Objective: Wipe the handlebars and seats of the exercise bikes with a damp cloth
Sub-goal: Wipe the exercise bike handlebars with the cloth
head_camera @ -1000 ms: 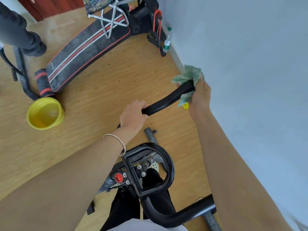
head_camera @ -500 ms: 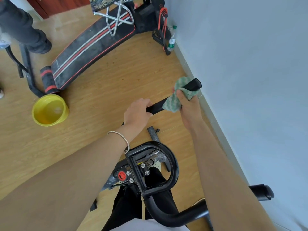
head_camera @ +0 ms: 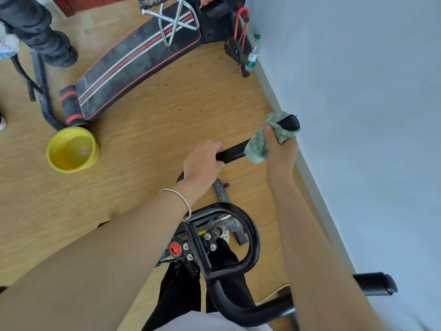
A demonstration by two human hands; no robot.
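Head view, looking down over a black handlebar (head_camera: pixel 232 154) above a wooden floor (head_camera: pixel 155 130), close beside a pale wall (head_camera: pixel 358 115). At centre, the left hand (head_camera: pixel 204 158), thin bracelet (head_camera: pixel 182 201) at the wrist: curled round the far bar partway along, gripping it bare. Further out on the same bar, the right hand (head_camera: pixel 280 151): fingers and thumb closed round a green cloth (head_camera: pixel 259 145), wrapping it about the bar, with the rounded black tip poking out past the cloth. Lower down, a looped centre bar with bolts and a red knob (head_camera: pixel 175 248); at lower right, the near grip (head_camera: pixel 374 286) jutting from behind the right forearm. On the floor at left, a yellow basin (head_camera: pixel 71 149), just beside the foot of a black striped bench (head_camera: pixel 133 68). By the wall at top, an upright bottle (head_camera: pixel 252 53). Top left, someone's dark-clad leg (head_camera: pixel 35 27).
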